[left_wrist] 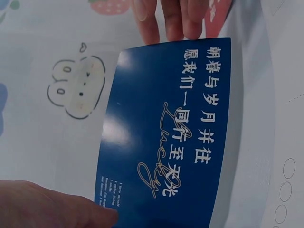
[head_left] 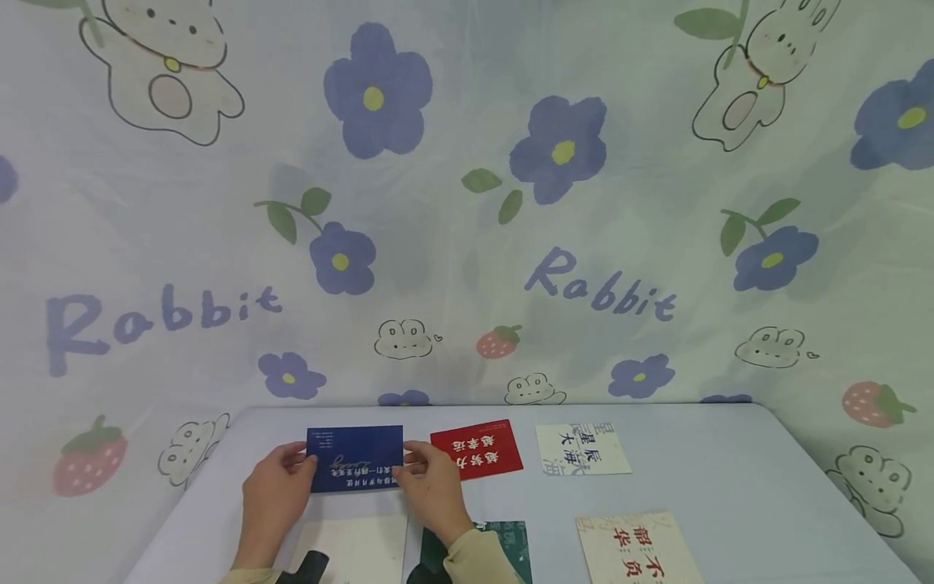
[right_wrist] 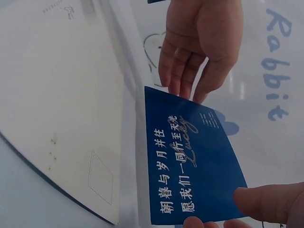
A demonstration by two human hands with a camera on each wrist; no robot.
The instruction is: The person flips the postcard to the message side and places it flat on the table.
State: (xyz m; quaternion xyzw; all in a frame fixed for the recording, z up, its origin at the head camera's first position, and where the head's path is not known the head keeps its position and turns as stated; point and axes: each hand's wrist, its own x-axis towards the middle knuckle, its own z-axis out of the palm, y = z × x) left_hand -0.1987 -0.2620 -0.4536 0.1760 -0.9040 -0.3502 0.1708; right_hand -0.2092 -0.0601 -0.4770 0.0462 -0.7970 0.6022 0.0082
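A dark blue postcard [head_left: 355, 454] with white Chinese characters and a looping script "Lucky" is held in front of me, above the far left part of the table. My left hand [head_left: 280, 495] pinches its left edge, thumb on the printed face. At the opposite edge, my right hand [head_left: 436, 489] pinches it with thumb and fingers. The left wrist view shows the printed face of the blue postcard [left_wrist: 137, 90], slightly bowed. A red postcard [head_left: 503, 446] with white characters lies just right of my right hand, partly covered by it.
On the white table [head_left: 759, 503] lie a white postcard [head_left: 613, 458] with blue characters and a cream one [head_left: 598, 551] with red characters. Nearer me are a pale cream card [head_left: 353, 543] and a dark green card [head_left: 518, 543], partly behind my right arm. A printed curtain [head_left: 452, 243] hangs behind.
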